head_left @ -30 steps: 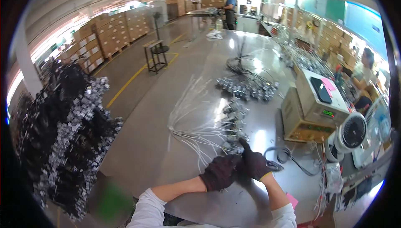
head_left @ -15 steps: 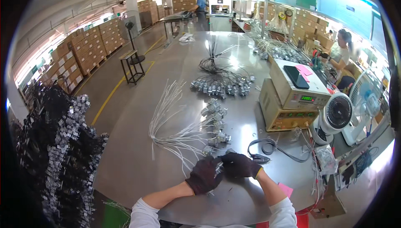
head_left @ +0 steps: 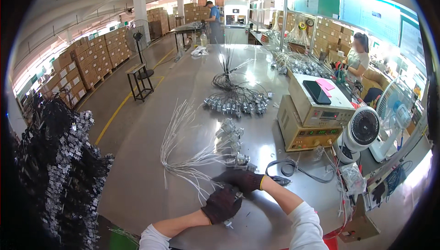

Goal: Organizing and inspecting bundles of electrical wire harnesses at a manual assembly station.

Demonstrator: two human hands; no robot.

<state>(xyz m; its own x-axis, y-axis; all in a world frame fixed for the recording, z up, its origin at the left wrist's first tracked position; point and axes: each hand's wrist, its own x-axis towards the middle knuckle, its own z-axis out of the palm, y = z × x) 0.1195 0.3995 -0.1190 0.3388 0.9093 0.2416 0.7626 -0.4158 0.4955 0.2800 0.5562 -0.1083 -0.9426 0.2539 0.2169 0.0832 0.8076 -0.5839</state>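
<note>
One small metal part (head_left: 238,196) shows at the fingers of my gloved left hand (head_left: 222,203), which are curled around it, low over the near part of the table (head_left: 137,195). A second bit of metal (head_left: 228,224) shows at that glove's lower edge; I cannot tell whether it is the same part. My gloved right hand (head_left: 240,180) is bent over just above the left, touching it; its fingertips are hidden, so I cannot tell what it grips.

Just beyond lies one row of metal connectors (head_left: 230,140), too crowded to count, joined to one fan of white wires (head_left: 178,164). Farther up is one bundle of black wires (head_left: 225,82) ending in many connectors, likewise uncountable.

To the right I record one coiled dark cable (head_left: 288,167), two stacked instruments (head_left: 316,136), one phone (head_left: 316,92) on the upper one, and two fans (head_left: 364,125) beside them. At left stands one large heap of black cables (head_left: 64,158). Two co-workers (head_left: 214,21) are in view.
</note>
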